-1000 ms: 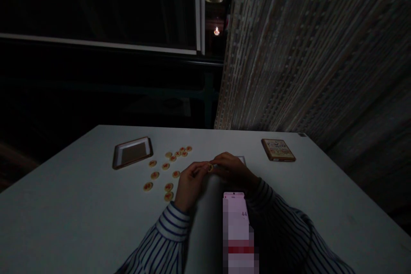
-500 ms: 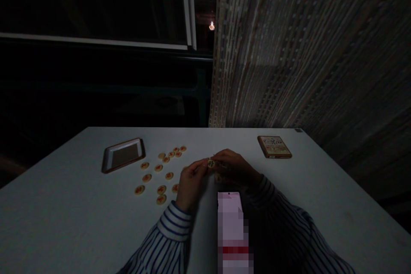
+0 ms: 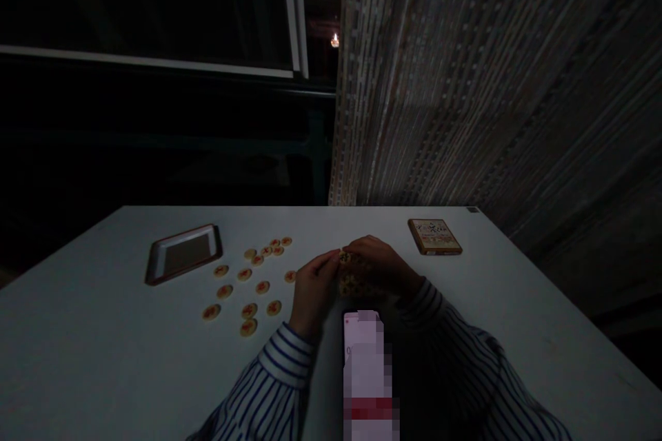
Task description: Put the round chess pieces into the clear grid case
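A round xiangqi piece [image 3: 345, 257] with a dark character stands tilted towards me between my fingertips. My left hand [image 3: 311, 295] pinches it from the left, and my right hand [image 3: 381, 263] meets it from the right with its fingers curled. More dark-marked xiangqi pieces [image 3: 350, 285] sit just below, partly in the shadow of my right hand, so their arrangement is hard to make out. Left of my hands, several red-marked xiangqi pieces [image 3: 245, 275] lie scattered flat; one plain-looking piece [image 3: 250, 253] shows no mark.
A shallow tray [image 3: 217, 238] stands at the table's far left. At the far right lies a flat printed box [image 3: 435, 237]. A lit phone [image 3: 367, 372] rests in front of me between my forearms. Beyond the white table [image 3: 129, 372] hangs a string curtain [image 3: 439, 83].
My view has shifted slightly right, so the table things appear further left. My hands stay together at the piece, and more dark-marked pieces show beneath them.
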The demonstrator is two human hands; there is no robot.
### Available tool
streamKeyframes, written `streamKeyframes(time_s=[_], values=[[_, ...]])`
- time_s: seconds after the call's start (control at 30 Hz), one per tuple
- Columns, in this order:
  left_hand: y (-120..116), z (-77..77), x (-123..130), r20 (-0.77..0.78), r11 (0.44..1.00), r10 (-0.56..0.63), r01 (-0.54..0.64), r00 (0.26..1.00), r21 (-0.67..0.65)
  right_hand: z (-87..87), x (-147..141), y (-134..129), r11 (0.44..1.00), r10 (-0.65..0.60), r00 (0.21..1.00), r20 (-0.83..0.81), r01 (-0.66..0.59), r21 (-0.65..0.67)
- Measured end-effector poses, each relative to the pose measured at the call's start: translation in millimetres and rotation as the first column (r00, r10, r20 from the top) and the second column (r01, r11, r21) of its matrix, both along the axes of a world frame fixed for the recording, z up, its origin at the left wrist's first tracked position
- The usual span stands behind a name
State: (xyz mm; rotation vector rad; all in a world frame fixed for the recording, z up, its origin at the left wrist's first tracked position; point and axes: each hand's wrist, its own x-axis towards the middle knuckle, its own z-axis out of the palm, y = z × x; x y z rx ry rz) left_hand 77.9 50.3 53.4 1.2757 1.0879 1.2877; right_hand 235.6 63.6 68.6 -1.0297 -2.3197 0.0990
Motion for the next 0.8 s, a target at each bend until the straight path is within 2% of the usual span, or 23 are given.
streamKeyframes(time_s=[0.17, 0.27, 0.33, 0.43, 0.53, 0.7, 0.8], values=[[4.8, -3.7, 5.9, -0.004, 1.000, -0.025, 0.025, 1.000, 0.002, -1.3, 6.8, 1.5, 1.000, -0.010, 1.000, -0.022, 0.010, 0.006], [6.9, -14.1, 4.1, -0.099, 0.999, 0.006, -0.002, 0.995, 0.038, -4.0, 12.2, 2.5, 1.000, -0.017, 1.000, -0.021, 0.017, -0.006], [8.5, -23.6, 1.3, -0.199, 0.994, 0.019, 0.002, 0.980, 0.108, -5.4, 17.2, 3.8, 0.999, -0.038, 0.999, -0.018, 0.038, -0.015], [10.3, -36.9, -2.5, -0.370, 0.969, 0.038, 0.057, 0.928, 0.241, -6.6, 27.0, 6.2, 0.996, -0.083, 0.996, -0.022, 0.082, -0.033], [10.2, -43.8, -3.7, -0.505, 0.941, 0.058, 0.121, 0.861, 0.315, -7.6, 38.1, 8.5, 0.986, -0.154, 0.988, -0.012, 0.153, -0.061], [8.9, -46.0, -2.3, -0.649, 0.931, 0.079, 0.176, 0.757, 0.319, -12.9, 53.3, 12.2, 0.960, -0.247, 0.969, 0.031, 0.248, -0.132], [9.2, -48.5, -2.3, -0.681, 0.928, 0.105, 0.174, 0.724, 0.328, -17.2, 58.3, 14.6, 0.945, -0.278, 0.959, 0.058, 0.284, -0.163]])
